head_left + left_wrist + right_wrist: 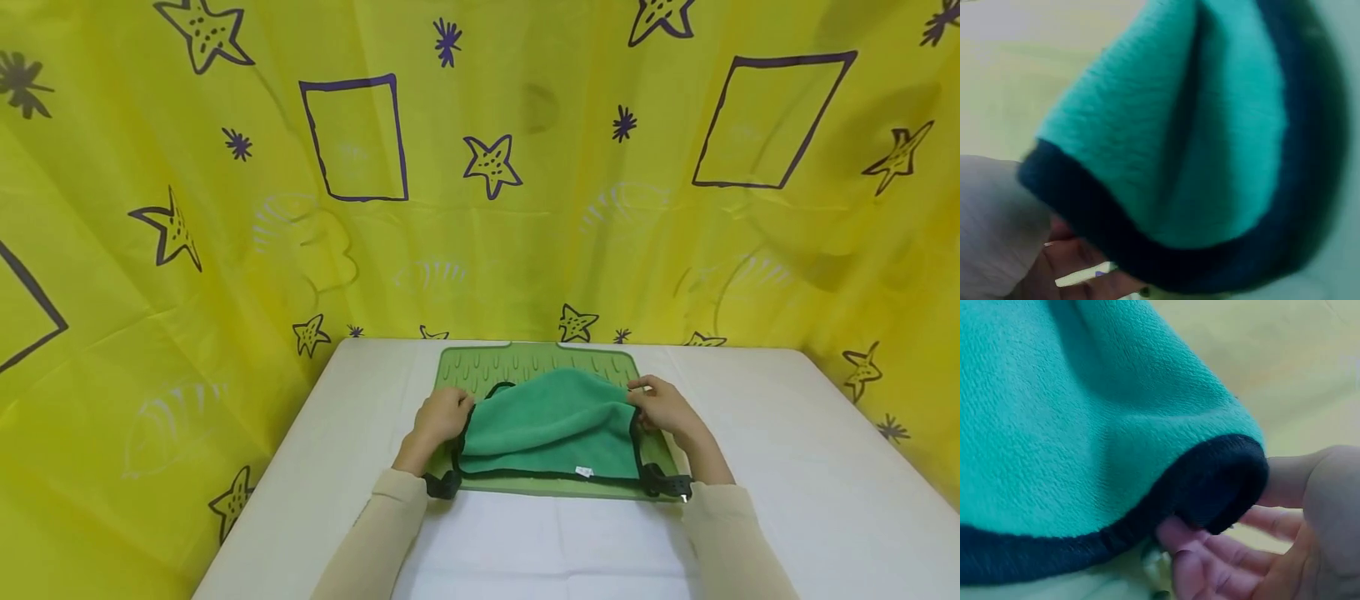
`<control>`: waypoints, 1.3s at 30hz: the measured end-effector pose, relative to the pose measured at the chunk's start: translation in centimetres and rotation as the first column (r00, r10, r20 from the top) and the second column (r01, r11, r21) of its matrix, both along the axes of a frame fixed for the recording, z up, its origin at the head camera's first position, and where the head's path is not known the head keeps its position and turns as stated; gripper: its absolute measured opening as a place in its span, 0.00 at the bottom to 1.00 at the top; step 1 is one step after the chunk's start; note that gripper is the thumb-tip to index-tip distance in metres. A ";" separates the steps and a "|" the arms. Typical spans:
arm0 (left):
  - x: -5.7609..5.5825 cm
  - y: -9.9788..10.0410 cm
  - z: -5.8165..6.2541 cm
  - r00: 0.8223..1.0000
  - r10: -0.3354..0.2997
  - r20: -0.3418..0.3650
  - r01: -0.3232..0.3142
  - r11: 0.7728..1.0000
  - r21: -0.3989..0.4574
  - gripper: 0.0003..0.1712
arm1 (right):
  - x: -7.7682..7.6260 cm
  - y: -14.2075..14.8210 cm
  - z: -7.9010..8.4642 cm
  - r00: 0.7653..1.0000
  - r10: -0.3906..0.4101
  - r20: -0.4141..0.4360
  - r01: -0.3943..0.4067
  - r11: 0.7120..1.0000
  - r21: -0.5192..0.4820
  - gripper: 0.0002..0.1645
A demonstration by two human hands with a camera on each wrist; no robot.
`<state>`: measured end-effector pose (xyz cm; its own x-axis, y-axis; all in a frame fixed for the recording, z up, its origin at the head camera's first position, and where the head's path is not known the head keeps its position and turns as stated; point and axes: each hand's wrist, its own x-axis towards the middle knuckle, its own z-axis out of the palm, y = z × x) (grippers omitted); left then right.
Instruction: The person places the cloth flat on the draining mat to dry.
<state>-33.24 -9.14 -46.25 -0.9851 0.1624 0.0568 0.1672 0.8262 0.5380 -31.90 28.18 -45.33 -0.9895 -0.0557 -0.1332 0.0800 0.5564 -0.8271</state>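
Observation:
A green plush cloth (551, 429) with dark edging spans the space between my hands over a green mat (491, 362). My left hand (445, 414) grips the cloth's left edge; in the left wrist view its fingers (1085, 256) curl beneath the dark border, and the thumb is largely covered. At the right edge, my right hand (663, 406) pinches the cloth. Its fingers (1235, 556) show below the folded dark corner in the right wrist view. The cloth sags in soft folds, with a small white tag (584, 472) on its near edge.
The mat has raised drop-shaped marks and lies on a white-covered table (780, 433). A yellow patterned curtain (540, 250) hangs behind the table and along its sides. Black wrist straps (444, 485) sit at both cuffs.

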 end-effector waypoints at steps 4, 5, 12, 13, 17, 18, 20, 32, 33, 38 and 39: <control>0.2 0.5 -0.3 1.000 -0.027 0.007 0.027 0.999 0.025 0.12 | -0.3 -0.4 -0.2 0.997 0.070 -0.041 -0.068 0.997 0.041 0.27; 0.3 0.6 -0.2 0.999 -0.043 0.022 0.042 0.998 0.038 0.14 | -0.3 -0.4 -0.3 0.996 0.083 -0.044 -0.081 0.995 0.051 0.28; 0.7 1.2 0.1 0.984 -0.152 0.088 0.148 0.988 0.047 0.31 | -0.2 -0.6 -0.4 0.986 0.141 -0.091 -0.136 0.989 0.063 0.25; 0.7 1.2 0.1 0.981 -0.170 0.088 0.167 0.985 0.043 0.32 | -0.2 -0.5 -0.4 0.983 0.149 -0.103 -0.143 0.988 0.064 0.24; 0.7 1.5 0.0 0.968 -0.236 0.084 0.232 0.971 0.057 0.34 | 0.1 -0.5 -0.3 0.982 0.160 -0.096 -0.153 0.985 0.080 0.23; 0.7 1.5 0.0 0.965 -0.250 0.078 0.245 0.967 0.062 0.34 | 0.1 -0.5 -0.3 0.983 0.160 -0.085 -0.153 0.985 0.085 0.23; 0.7 1.6 0.1 0.960 -0.273 0.061 0.268 0.961 0.071 0.33 | 0.2 -0.5 -0.3 0.985 0.160 -0.068 -0.153 0.984 0.096 0.23; 0.8 2.1 0.1 0.918 -0.398 0.004 0.397 0.917 0.040 0.23 | 0.0 -0.5 -0.4 0.986 0.160 -0.049 -0.156 0.985 0.074 0.28; 0.8 2.1 0.0 0.916 -0.401 0.010 0.401 0.916 0.034 0.24 | 0.0 -0.6 -0.4 0.986 0.158 -0.048 -0.155 0.986 0.069 0.29; 0.7 1.8 0.1 0.924 -0.381 0.033 0.379 0.924 0.048 0.32 | 0.0 -0.8 -0.4 0.984 0.156 -0.088 -0.151 0.987 0.062 0.31; 0.7 1.7 0.2 0.928 -0.371 0.033 0.368 0.928 0.065 0.33 | 0.0 -0.8 -0.4 0.983 0.152 -0.103 -0.146 0.988 0.058 0.31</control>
<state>-32.53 -7.43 -46.05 -0.8577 0.5130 0.0345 0.4298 0.6786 0.5956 -31.93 27.35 -45.71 -0.9793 -0.1994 -0.0335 -0.0942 0.5965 -0.7970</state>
